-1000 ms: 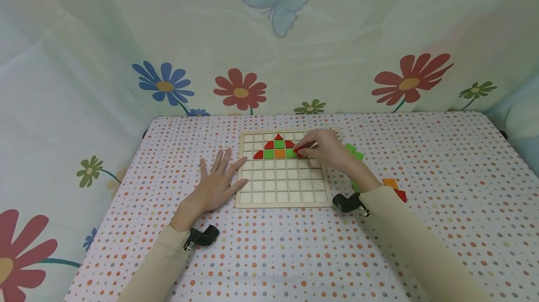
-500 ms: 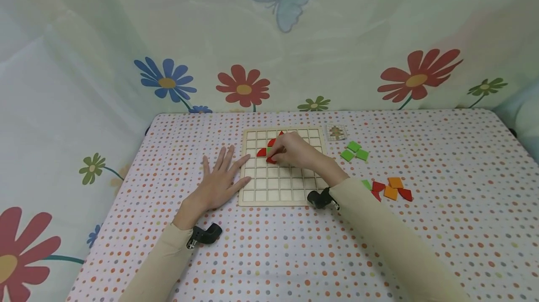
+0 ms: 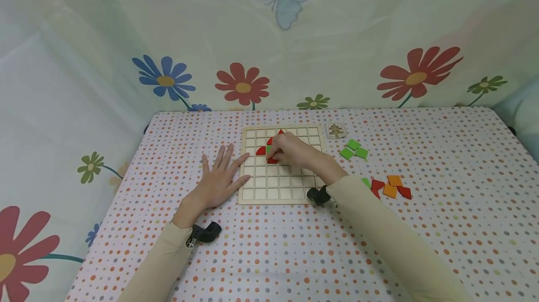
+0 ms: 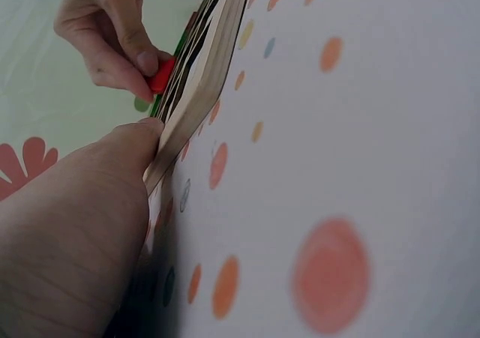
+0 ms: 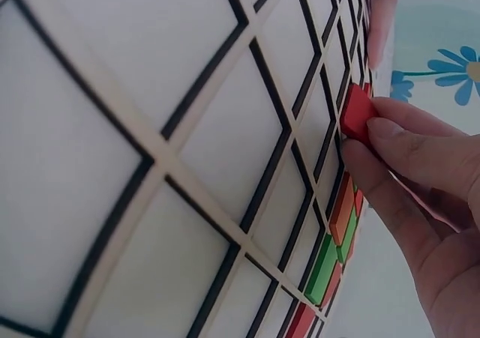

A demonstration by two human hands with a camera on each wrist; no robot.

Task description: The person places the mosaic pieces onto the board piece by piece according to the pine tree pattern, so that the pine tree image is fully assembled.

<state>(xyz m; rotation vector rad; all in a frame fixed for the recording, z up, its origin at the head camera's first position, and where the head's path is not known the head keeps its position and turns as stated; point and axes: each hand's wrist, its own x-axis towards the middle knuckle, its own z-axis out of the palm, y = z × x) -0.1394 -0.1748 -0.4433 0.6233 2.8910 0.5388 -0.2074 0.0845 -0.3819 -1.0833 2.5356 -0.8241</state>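
Note:
My right hand is over the wooden grid board and pinches a small red tile between thumb and fingers. The tile is right at a cell just below a row of coloured tiles. That row holds a green tile and an orange tile, with a red quarter-round tile at its left end. A red triangle tile tops the pattern; my right hand hides part of it. My left hand lies with spread fingers at the board's left edge, its thumb touching the frame.
Right of the board lies a small picture card with a brown tree on a grid. Nearby are green square tiles. Closer to me lie orange tiles and red tiles. A dotted cloth covers the table.
My right hand has moved left from the right end of the tile row to below its left part, where the red tile now sits slightly lower. My left hand has stayed in place.

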